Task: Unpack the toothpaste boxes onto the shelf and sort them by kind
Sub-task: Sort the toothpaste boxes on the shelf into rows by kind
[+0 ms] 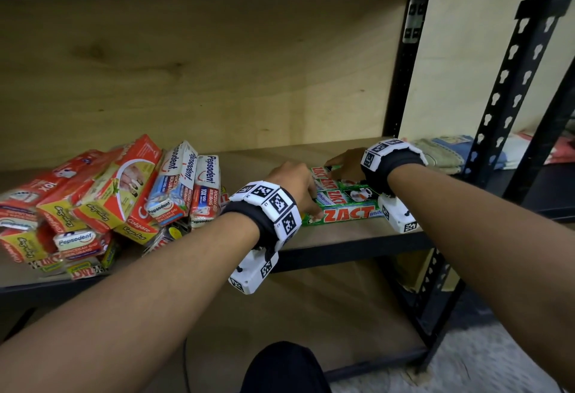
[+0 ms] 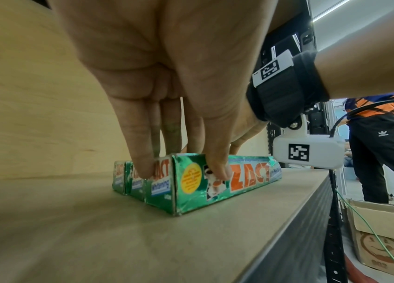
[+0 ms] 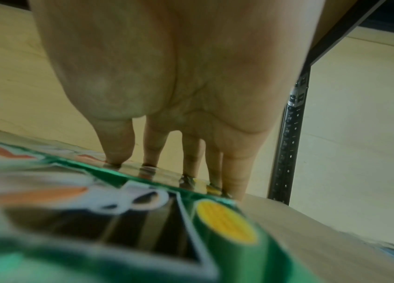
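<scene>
Three green Zact boxes [image 1: 342, 202] [image 2: 215, 187] [image 3: 118, 210] lie side by side on the wooden shelf [image 1: 326, 237], close to its front edge. My left hand [image 1: 298, 184] [image 2: 179, 149] stands at their left ends, straight fingers pressing the end flaps and the thumb on the front box's face. My right hand [image 1: 345, 165] [image 3: 176, 168] rests its straight fingertips on top of the rear boxes near their right ends. At the shelf's left lies a jumbled pile of red Colgate boxes [image 1: 124, 193], Pepsodent boxes [image 1: 180, 184] and more Zact boxes [image 1: 84, 271].
Black perforated uprights [image 1: 510, 112] frame the shelf's right side, with folded cloths [image 1: 441, 153] beyond them. A lower shelf [image 1: 311, 315] lies beneath. A cardboard box [image 2: 384, 239] sits on the floor at the right, where another person [image 2: 380, 143] stands.
</scene>
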Demonstrator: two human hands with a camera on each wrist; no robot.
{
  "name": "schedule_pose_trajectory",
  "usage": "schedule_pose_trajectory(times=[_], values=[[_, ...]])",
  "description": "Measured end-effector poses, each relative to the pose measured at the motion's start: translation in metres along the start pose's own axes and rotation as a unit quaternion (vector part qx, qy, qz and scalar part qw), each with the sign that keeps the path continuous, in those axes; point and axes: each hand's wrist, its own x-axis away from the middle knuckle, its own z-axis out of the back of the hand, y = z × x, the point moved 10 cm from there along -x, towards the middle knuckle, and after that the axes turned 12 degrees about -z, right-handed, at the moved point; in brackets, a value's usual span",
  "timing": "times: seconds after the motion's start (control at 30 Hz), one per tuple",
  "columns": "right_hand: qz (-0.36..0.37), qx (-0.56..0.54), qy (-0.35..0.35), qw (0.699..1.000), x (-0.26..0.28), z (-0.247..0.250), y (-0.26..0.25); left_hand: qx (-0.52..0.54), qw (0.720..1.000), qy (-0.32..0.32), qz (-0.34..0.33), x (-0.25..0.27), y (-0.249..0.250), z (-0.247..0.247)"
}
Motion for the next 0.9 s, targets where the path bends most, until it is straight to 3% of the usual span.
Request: schedule_pose_trajectory(times=[0.3, 0.47, 0.9], values=[[0.003, -0.01, 0.019, 1.0, 0.033, 0.003, -0.002, 0.001, 1.0, -0.005, 0.003, 0.014, 0.002, 0.018], [0.025, -0.003, 0.04, 0.999, 0.06, 0.015, -0.013, -0.032, 0.999, 0.02, -0.009, 0.045, -0.005, 0.062], [0.09, -0.04, 0.082, 0.992, 0.136, 0.063, -0.109, -0.094, 0.986, 0.104, 0.085, 0.163, -0.075, 0.17]])
